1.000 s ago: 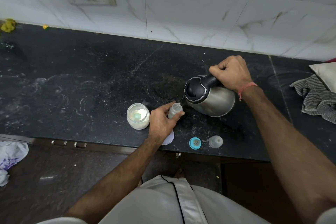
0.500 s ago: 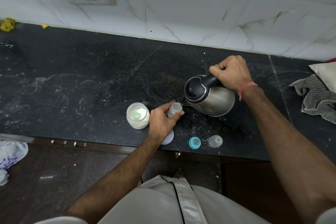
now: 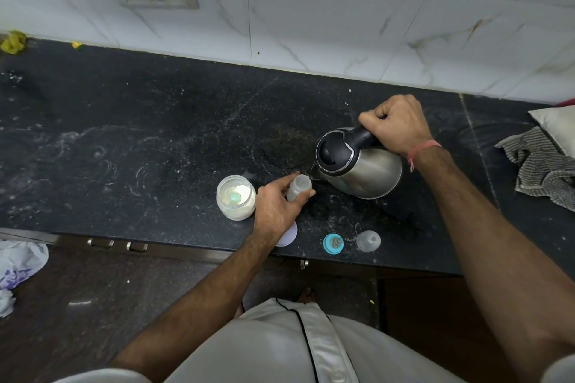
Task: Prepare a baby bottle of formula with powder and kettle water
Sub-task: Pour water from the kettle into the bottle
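We look down from our own head at a black stone counter (image 3: 155, 134) set against a white marble-tiled wall (image 3: 311, 25). Our right hand (image 3: 396, 126) is closed in a fist around the black handle of a steel kettle (image 3: 362, 166), which is tilted with its spout toward the left. The spout tip sits right at the open mouth of a small clear baby bottle (image 3: 299, 187) standing on the counter. Our left hand (image 3: 278, 207) holds that bottle, thumb and fingers curled round its sides. Just left of this hand stands an open jar of white powder (image 3: 236, 197) with a green scoop inside. A white lid (image 3: 287, 238) lies partly under the left wrist. Near the counter's front edge lie a blue bottle ring (image 3: 333, 243) and, beside it, a clear cap (image 3: 368, 241). A striped cloth (image 3: 541, 165) is crumpled at the far right
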